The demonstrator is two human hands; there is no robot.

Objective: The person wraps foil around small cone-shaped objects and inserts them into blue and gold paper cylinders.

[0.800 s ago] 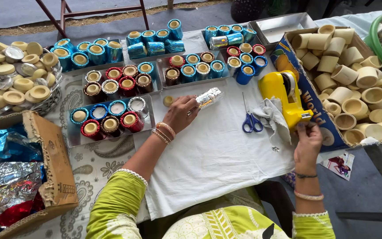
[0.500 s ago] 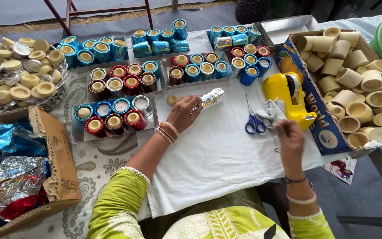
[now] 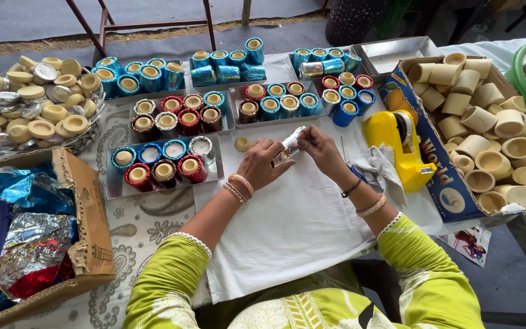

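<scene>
Both my hands meet over the white cloth (image 3: pixel 287 225) on a small silver foil-wrapped cup (image 3: pixel 290 145). My left hand (image 3: pixel 264 163) grips its near end and my right hand (image 3: pixel 320 149) pinches the foil at its far end. Both wrists wear bangles and my sleeves are yellow-green. A bare beige lid (image 3: pixel 242 144) lies just left of my left hand. A yellow tape dispenser (image 3: pixel 399 146) stands to the right of my right hand, with a crumpled grey cloth (image 3: pixel 380 172) beside it.
Metal trays (image 3: pixel 117 183) hold several foil-wrapped cups in blue, red and silver. A wire basket (image 3: pixel 86 137) of beige lids sits far left. A cardboard box (image 3: pixel 89 225) with foil sheets is near left. A printed box (image 3: pixel 439 164) of plain cups stands right.
My right hand has come from the right side near the tape dispenser over to the cup and now pinches it together with my left hand. The scissors are hidden behind my right arm.
</scene>
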